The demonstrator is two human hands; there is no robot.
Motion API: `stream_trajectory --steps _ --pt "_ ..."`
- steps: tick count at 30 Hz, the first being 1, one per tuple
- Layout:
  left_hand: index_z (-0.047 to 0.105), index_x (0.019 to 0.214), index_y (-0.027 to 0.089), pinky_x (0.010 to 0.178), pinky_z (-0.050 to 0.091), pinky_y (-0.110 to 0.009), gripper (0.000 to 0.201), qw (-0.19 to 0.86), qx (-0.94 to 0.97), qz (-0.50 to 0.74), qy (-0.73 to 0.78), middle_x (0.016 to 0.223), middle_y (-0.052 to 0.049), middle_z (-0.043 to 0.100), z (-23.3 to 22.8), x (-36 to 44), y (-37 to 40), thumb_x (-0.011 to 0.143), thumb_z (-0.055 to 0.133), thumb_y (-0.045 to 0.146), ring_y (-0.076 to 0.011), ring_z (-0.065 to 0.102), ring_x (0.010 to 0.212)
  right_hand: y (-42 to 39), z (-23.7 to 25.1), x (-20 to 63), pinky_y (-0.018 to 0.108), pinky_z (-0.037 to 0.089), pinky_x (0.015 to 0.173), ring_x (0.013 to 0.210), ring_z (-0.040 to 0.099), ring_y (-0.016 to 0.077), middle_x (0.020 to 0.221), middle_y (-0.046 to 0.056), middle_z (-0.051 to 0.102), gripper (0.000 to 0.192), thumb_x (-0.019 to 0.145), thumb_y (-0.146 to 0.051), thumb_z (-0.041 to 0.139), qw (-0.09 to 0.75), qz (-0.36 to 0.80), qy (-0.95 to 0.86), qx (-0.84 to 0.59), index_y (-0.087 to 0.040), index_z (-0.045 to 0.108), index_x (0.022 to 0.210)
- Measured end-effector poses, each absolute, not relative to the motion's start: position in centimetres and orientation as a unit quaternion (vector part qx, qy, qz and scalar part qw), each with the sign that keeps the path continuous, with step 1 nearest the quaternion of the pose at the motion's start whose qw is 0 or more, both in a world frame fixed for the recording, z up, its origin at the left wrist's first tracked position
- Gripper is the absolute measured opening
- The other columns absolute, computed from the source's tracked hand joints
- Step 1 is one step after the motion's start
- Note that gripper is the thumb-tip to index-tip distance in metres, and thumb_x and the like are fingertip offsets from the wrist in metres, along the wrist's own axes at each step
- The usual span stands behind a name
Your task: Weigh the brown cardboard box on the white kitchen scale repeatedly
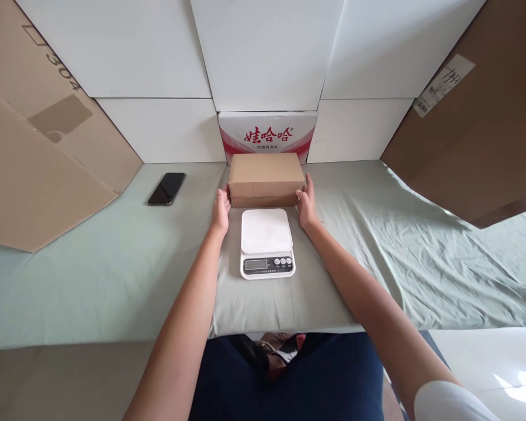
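Here both hands, left [221, 211] and right [307, 206], clasp a plain, closed brown cardboard box [266, 178] by its ends.

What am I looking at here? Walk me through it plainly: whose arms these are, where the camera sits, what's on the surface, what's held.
No machine here: these are a person's own bare arms, filmed by one camera worn on their head, looking forward and down. The left hand and right hand press the two ends of a brown cardboard box, which rests on a green cloth. Just nearer the person sits a white kitchen scale, nothing on it. A black phone lies off to the left. A red-and-white carton stands behind the box.
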State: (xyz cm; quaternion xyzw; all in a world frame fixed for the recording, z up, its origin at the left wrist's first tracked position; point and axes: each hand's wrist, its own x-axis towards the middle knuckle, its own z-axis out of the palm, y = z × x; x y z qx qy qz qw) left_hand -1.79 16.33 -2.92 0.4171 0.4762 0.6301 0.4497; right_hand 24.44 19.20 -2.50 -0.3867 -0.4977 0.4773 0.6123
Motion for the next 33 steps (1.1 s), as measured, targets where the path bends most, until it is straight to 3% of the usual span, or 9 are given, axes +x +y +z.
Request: stream_trajectory --steps 3,8,15,23,33 --pt "0.052 0.155 0.018 0.128 0.034 -0.041 0.096 0.452 0.418 0.635 0.467 0.168 -0.015 0.044 -2.8 -1.5 16.3 0.091 0.032 0.086 -0.0288 0.04 0.157 18.8 -2.2 24.0 0.054 0.028 0.134 0.154 0.042 0.0269 0.162 -0.003 0.051 0.07 0.084 -0.041 0.056 0.613 0.447 -0.541 -0.364 -0.035 0.042 0.153" --pt "0.056 0.151 0.02 0.128 0.035 -0.043 0.093 0.451 0.425 0.629 0.469 0.165 -0.015 0.049 -2.9 -1.3 16.3 0.09 0.034 0.087 -0.0298 0.042 0.156 18.5 -1.6 23.8 0.057 0.028 0.133 0.15 0.044 0.0308 0.156 -0.002 0.056 0.058 0.085 -0.035 0.054 0.605 0.413 -0.576 -0.363 -0.033 0.053 0.143" --pt "0.057 0.15 0.017 0.128 0.035 -0.046 0.097 0.443 0.436 0.625 0.472 0.158 -0.018 0.056 -2.7 -0.9 16.1 0.087 0.039 0.089 -0.0326 0.044 0.155 17.6 -0.7 23.8 0.056 0.027 0.134 0.151 0.041 0.0302 0.16 -0.002 0.051 0.067 0.084 -0.033 0.056 0.585 0.393 -0.6 -0.378 -0.034 0.044 0.15" --pt "0.064 0.141 0.022 0.129 0.033 -0.046 0.088 0.384 0.499 0.643 0.436 0.155 -0.014 0.061 -1.2 -0.6 14.6 0.087 0.043 0.088 -0.0323 0.044 0.156 17.7 -0.6 24.1 0.053 0.02 0.137 0.164 0.022 0.0246 0.17 -0.006 0.038 0.081 0.086 -0.037 0.056 0.599 0.334 -0.642 -0.342 -0.042 0.025 0.161" --pt "0.062 0.142 0.022 0.126 0.038 -0.046 0.087 0.36 0.51 0.648 0.437 0.152 -0.015 0.062 0.2 -0.3 9.1 0.089 0.038 0.087 -0.034 0.042 0.156 12.6 0.4 24.0 0.052 0.017 0.138 0.166 0.02 0.0261 0.176 -0.005 0.025 0.086 0.089 -0.054 0.065 0.619 0.362 -0.627 -0.302 -0.044 0.022 0.163"
